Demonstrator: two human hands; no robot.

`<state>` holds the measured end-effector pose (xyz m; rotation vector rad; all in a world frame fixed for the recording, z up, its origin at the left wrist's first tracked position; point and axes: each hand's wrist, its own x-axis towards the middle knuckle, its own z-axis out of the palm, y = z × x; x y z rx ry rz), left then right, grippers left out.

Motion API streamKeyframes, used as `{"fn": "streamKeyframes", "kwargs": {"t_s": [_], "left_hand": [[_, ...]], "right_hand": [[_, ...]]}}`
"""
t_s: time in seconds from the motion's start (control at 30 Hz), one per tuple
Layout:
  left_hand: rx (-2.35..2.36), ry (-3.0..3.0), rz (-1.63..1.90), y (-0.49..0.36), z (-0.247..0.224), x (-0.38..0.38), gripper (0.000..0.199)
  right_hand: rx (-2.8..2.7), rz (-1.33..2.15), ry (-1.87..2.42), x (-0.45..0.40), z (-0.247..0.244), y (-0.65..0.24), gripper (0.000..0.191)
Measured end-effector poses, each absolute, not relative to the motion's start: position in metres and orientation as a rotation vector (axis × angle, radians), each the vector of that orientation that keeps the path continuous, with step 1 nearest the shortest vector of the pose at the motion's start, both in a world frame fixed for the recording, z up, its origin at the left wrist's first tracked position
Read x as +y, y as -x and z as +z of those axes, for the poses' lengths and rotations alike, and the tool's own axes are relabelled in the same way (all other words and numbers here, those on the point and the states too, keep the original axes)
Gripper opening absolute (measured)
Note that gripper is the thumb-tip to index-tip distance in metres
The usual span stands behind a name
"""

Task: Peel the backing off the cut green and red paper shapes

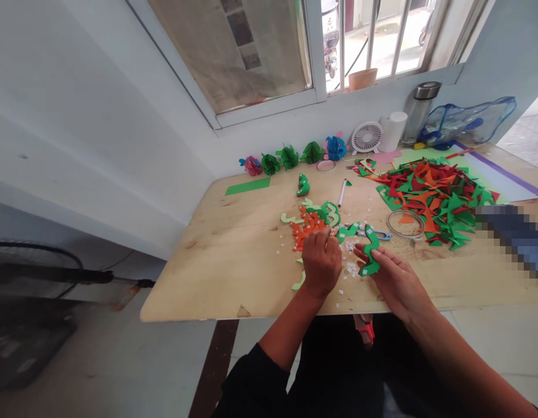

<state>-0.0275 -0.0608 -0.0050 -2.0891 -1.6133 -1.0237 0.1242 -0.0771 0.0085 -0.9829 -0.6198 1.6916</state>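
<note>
Between the fingers of my right hand (397, 278) is a wavy green paper piece (370, 255) with small white squares on it, held above the table. My left hand (321, 261) is closed beside the orange paper pieces (307, 225); what its fingertips hold, if anything, is too small to make out. Another green wavy piece (347, 232) lies between my hands, near blue-handled scissors (377, 234). Small white bits (351, 269) are scattered on the table under and between my hands. Light green pieces (299, 283) lie partly behind my left wrist.
A large heap of red, orange and green scraps (443, 200) covers the table's right side, beside a tape roll (405, 224). Folded paper figures (289, 157), a small fan (367, 137) and a bottle (419, 113) line the wall. A pen (342, 193) lies mid-table.
</note>
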Motion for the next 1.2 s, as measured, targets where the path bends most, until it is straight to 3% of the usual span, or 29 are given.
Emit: {"fn": "streamKeyframes", "kwargs": {"t_s": [0.73,0.87,1.07,1.2], "left_hand": [[-1.706,2.058,-1.601,0.003,-0.008,-0.121,0.008],[-1.867,2.080,-1.981,0.013,0.003,-0.131,0.022],[-2.494,1.690,-2.834,0.021,0.024,-0.110,0.017],[-2.613,1.432,-3.161,0.018,0.026,-0.102,0.013]], "right_hand": [[-0.793,1.541,0.907,-0.071,0.021,-0.108,0.015],[-0.855,1.514,0.932,-0.071,0.022,-0.110,0.013],[-1.006,1.536,0.942,-0.077,0.025,-0.112,0.011],[-1.048,1.543,0.950,-0.080,0.026,-0.114,0.009]]}}
